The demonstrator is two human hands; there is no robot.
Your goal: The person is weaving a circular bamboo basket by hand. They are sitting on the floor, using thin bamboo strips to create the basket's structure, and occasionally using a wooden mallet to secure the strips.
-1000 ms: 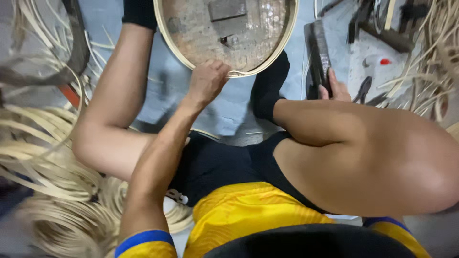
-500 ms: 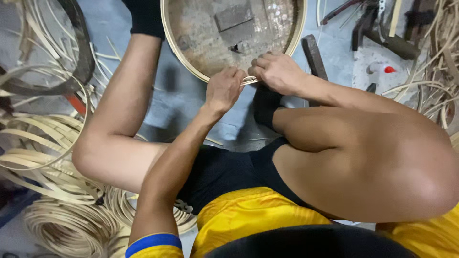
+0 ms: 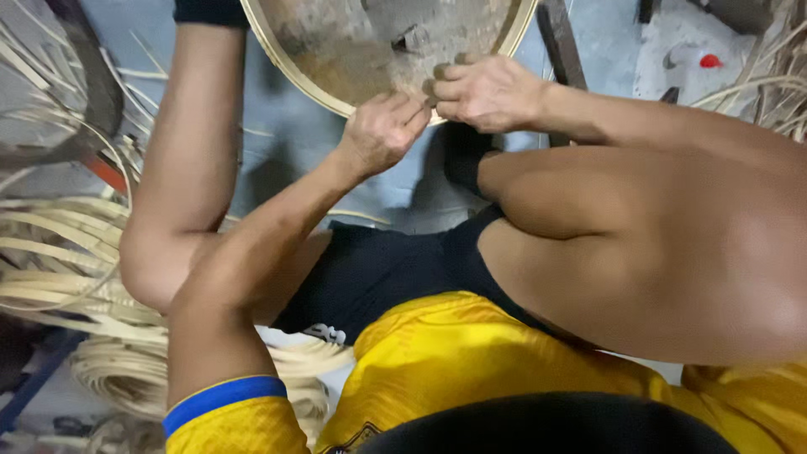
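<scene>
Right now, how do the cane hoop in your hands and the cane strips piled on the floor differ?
The hoop is a closed ring, held at its near edge by the left hand and right hand. The loose strips lie untouched in open coils beside the left knee. Both are the same pale cane.

Grey concrete floor (image 3: 319, 160) lies below the hands, with coiled pale cane strips (image 3: 59, 252) heaped to their left and a small red object (image 3: 710, 60) to their right.

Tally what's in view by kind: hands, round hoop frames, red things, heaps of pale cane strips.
Hands: 2 (left hand, right hand)
Round hoop frame: 1
Small red thing: 1
Heap of pale cane strips: 1, left side
Total: 5
</scene>
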